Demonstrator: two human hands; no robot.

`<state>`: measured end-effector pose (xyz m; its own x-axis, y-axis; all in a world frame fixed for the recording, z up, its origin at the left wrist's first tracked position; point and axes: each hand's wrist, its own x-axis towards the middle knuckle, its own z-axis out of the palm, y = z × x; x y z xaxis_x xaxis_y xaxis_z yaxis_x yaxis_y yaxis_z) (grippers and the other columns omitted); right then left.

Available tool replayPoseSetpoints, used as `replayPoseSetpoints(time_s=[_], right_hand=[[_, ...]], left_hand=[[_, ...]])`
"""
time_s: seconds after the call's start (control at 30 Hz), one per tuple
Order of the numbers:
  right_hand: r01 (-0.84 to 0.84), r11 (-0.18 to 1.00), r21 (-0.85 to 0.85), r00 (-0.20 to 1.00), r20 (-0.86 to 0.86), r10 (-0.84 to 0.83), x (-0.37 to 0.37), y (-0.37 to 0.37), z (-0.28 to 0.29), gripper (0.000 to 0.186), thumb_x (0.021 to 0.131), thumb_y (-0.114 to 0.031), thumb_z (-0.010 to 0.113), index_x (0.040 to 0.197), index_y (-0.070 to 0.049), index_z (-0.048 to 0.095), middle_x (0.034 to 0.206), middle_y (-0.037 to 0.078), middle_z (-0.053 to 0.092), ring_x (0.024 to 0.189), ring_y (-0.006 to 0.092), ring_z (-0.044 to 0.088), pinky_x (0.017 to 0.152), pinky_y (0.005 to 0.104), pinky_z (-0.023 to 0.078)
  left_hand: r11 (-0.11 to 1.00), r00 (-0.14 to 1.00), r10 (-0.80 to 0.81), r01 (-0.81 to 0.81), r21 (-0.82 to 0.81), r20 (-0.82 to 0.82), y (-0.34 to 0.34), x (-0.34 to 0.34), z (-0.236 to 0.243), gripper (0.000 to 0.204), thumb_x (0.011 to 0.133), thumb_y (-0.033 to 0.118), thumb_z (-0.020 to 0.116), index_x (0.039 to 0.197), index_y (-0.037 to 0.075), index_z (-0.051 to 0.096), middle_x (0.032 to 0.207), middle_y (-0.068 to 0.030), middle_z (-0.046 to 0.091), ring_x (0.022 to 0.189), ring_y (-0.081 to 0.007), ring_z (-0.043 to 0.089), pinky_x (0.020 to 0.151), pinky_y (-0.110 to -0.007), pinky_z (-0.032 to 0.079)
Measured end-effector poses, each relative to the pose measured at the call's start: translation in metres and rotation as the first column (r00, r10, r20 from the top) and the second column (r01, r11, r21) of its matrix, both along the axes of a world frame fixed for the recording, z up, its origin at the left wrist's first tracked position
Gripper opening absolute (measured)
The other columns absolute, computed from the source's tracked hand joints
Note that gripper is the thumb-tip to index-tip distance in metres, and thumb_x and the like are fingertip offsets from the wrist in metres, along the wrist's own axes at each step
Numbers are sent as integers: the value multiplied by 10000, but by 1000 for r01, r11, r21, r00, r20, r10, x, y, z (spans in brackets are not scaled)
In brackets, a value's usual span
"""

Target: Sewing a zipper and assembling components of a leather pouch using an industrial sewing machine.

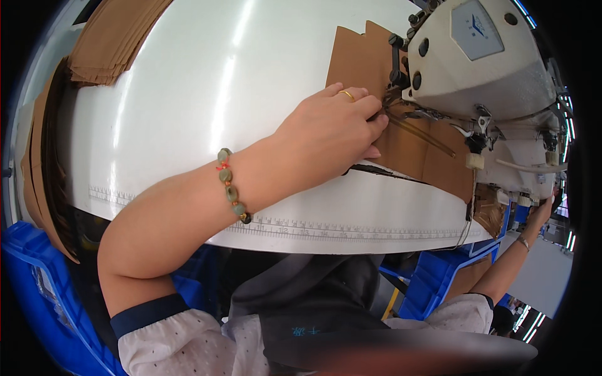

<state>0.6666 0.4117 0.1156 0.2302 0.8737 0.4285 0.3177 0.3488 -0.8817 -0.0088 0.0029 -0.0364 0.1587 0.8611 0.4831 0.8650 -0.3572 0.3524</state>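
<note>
My left hand [338, 128] rests on brown sheet pieces [354, 53] beside the needle area of a white sewing machine [476, 75], its fingers bent and slightly apart on the material. A thin brass-coloured rod [426, 136] crosses the brown piece to the right of that hand. My right hand [542, 210] is at the far right, at the lower side of the machine; its fingers are mostly hidden, so what it touches is unclear.
Stacked brown pieces [113, 34] lie at the back left, with more [41, 156] along the table's left edge. The white curved table [188, 75] has a printed scale along its front. Blue plastic bins [433, 279] stand below it on both sides.
</note>
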Motion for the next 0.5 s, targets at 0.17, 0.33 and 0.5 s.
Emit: replayPoseSetpoints(time_s=[0.17,0.33,0.5], right_hand=[[28,1000,-3,1000,-10,-28,1,0,-5,479,1045,-357,624,1357,6,619,1280,122,679,1118,226,673,872,347,548],[43,999,-4,997,-60,-43,9,2,-9,481,1044,-369,633,1311,31,632,1243,123,690,1069,231,684,850,355,554],[33,999,1,991,-128,-32,15,4,-14,493,1046,-378,633,1318,33,626,1248,128,691,1059,242,691,842,360,564]], left_hand=[[1000,1000,9,-9,-12,10,-1,0,1,412,906,278,740,1249,50,714,1231,-76,672,1229,-282,612,1049,-375,506],[999,1000,6,-6,-36,-1,-1,0,2,400,913,274,730,1243,48,717,1224,-81,676,1236,-282,609,1054,-376,502],[999,1000,15,-15,-36,6,-1,0,2,401,914,275,727,1243,46,718,1226,-82,677,1236,-281,610,1059,-375,498]])
